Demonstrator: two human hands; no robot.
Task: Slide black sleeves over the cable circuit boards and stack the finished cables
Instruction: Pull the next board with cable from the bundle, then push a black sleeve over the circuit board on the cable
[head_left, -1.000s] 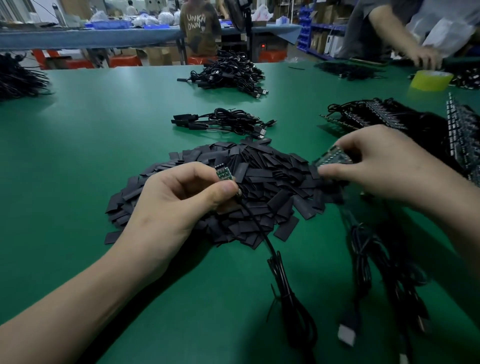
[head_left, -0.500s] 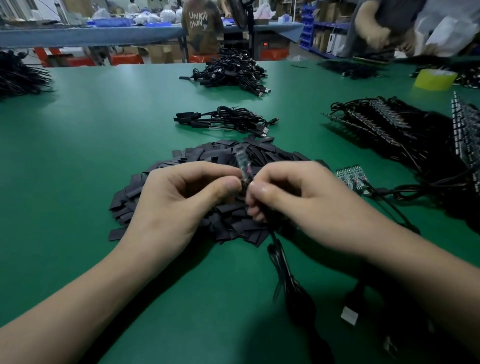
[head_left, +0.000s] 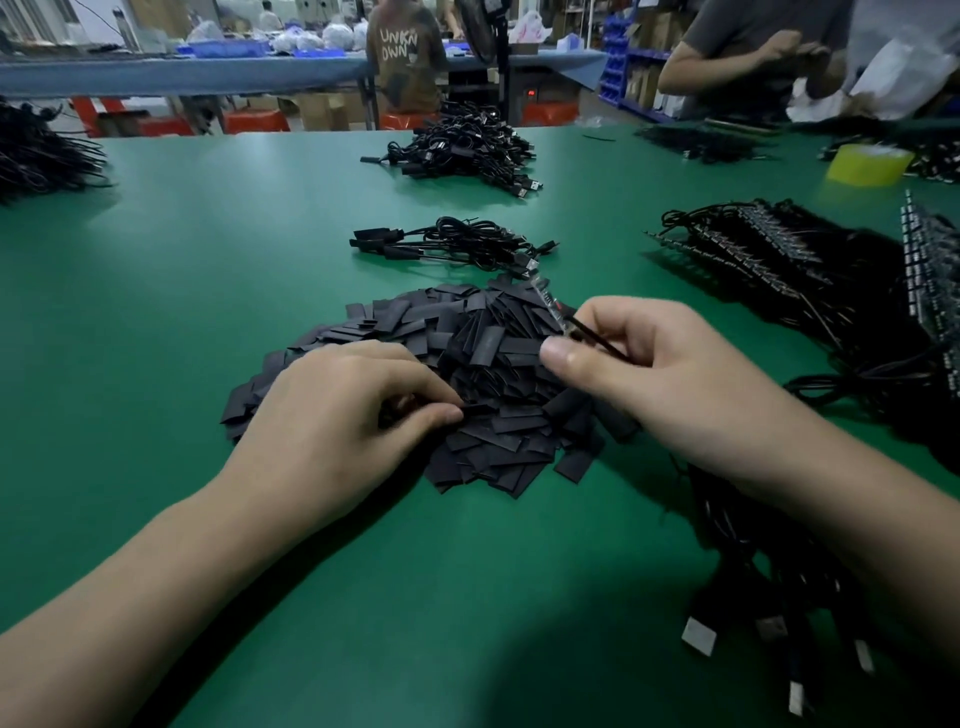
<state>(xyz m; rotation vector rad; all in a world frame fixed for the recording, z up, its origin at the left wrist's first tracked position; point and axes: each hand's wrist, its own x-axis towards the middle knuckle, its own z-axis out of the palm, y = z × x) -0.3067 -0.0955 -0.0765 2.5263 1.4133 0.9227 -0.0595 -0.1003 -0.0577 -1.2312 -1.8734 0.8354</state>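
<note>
At the middle of the tabletop (head_left: 156, 218), the left hand (head_left: 332, 415) pinches a black sleeve from the sleeve pile (head_left: 457, 364); the right hand (head_left: 660, 379) grips a cable with its bare circuit board (head_left: 551, 306) raised over the pile. Neighbouring sleeves could drag along, or the trailing cable snag the bundles toward the right edge. The near edge lies open.

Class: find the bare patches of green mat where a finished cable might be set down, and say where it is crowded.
Bare: the wide stretch left of the sleeve pile, out to the far-left cable bundle; the near strip between the forearms. Crowded: the right side, with board-ended cables, and the middle, with the small cable stack.
</note>
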